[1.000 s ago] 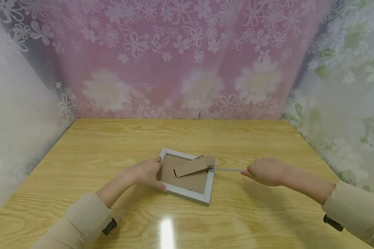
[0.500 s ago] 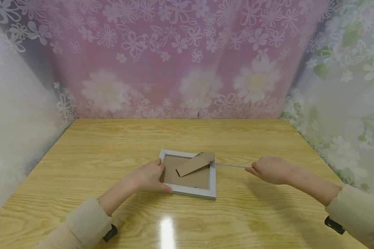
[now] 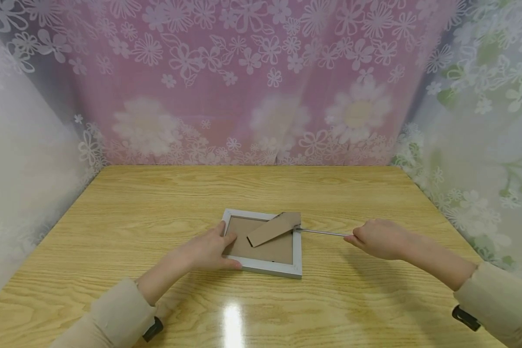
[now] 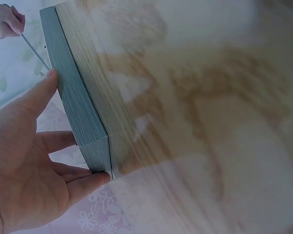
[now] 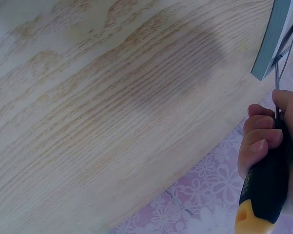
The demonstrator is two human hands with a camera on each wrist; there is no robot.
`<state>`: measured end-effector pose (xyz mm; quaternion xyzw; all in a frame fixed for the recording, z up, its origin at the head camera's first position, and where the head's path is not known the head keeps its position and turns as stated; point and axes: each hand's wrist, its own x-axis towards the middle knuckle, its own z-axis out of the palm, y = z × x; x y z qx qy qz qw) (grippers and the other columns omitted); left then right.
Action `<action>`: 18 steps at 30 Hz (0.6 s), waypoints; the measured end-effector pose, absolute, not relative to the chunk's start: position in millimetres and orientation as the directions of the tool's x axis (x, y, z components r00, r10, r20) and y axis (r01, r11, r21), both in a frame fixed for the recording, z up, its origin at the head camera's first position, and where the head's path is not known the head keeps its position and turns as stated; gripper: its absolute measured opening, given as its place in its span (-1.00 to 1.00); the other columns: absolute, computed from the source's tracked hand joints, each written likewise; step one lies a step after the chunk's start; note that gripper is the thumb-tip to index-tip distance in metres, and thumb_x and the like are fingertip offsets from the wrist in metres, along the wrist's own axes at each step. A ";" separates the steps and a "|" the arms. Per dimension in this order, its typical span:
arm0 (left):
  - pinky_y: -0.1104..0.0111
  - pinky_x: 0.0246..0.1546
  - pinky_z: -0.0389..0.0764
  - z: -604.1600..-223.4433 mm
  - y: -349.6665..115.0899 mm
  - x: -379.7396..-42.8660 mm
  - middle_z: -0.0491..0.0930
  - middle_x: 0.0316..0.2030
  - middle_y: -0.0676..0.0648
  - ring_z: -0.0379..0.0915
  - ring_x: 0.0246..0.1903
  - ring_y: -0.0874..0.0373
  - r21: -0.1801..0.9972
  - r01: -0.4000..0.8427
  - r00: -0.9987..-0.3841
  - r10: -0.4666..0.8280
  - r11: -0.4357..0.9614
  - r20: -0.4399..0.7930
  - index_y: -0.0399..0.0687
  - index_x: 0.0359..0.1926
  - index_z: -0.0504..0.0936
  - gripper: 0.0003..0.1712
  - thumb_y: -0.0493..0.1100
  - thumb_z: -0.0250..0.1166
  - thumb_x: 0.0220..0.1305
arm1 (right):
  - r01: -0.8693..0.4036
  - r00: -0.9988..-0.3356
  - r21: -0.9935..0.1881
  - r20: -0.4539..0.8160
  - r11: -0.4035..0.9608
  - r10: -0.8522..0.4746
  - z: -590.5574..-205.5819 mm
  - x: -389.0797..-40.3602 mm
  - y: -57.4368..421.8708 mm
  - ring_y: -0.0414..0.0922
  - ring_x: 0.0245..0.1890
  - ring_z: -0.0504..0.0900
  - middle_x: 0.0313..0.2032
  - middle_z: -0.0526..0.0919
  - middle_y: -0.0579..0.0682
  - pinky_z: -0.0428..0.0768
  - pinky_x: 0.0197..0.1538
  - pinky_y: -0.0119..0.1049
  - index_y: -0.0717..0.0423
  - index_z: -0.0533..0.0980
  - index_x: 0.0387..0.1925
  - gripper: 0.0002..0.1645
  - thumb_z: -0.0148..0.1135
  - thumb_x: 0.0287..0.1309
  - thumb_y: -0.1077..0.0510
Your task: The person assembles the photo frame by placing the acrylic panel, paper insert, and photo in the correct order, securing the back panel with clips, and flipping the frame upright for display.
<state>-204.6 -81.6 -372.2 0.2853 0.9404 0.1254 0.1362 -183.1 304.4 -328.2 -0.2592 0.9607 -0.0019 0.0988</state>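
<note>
A silver-grey picture frame lies face down on the table, its brown back panel showing. A brown easel stand slants across that panel. My left hand holds the frame by its left end, thumb along the near side. In the left wrist view the fingers reach round the frame's corner. My right hand grips a screwdriver, whose black and yellow handle shows in the right wrist view. The screwdriver's thin shaft reaches the frame's right side, its tip by the stand's wide end.
The wood-grain table extends around the frame on all sides. A pink flowered curtain hangs at its back edge, with pale flowered curtains at both sides.
The frame has turned slightly anticlockwise under my left hand. My right hand has shifted a little to the right, and the screwdriver's tip now lies nearer the frame's outer right edge.
</note>
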 end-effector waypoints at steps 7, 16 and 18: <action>-0.05 0.25 0.23 -371.4 -81.3 -204.2 -0.08 0.35 -0.50 0.00 0.32 -0.32 0.313 0.494 -0.805 0.563 0.811 -0.189 -0.32 0.33 0.22 0.01 0.31 0.26 0.09 | -0.498 -0.844 -0.073 -0.185 0.864 -0.503 -329.4 -180.8 305.4 -0.35 -0.78 0.17 -0.77 0.29 -0.24 0.26 -0.60 -0.48 0.00 0.44 -0.64 -0.57 -0.05 0.37 0.04; -0.02 0.26 0.22 -371.3 -81.2 -203.6 -0.08 0.35 -0.49 0.00 0.32 -0.30 0.313 0.491 -0.805 0.561 0.813 -0.192 -0.41 0.31 0.19 0.05 0.30 0.26 0.09 | -0.501 -0.847 -0.048 -0.179 0.864 -0.501 -330.1 -179.3 304.7 -0.35 -0.79 0.20 -0.77 0.30 -0.25 0.26 -0.61 -0.47 0.00 0.44 -0.63 -0.59 -0.05 0.36 0.03; -0.02 0.26 0.22 -370.6 -81.0 -203.5 -0.08 0.35 -0.49 0.00 0.32 -0.30 0.314 0.488 -0.807 0.558 0.814 -0.192 -0.41 0.31 0.19 0.05 0.30 0.26 0.09 | -0.507 -0.845 -0.047 -0.170 0.861 -0.507 -330.0 -179.1 303.9 -0.35 -0.78 0.19 -0.77 0.28 -0.25 0.24 -0.61 -0.47 -0.01 0.42 -0.63 -0.59 -0.05 0.36 0.03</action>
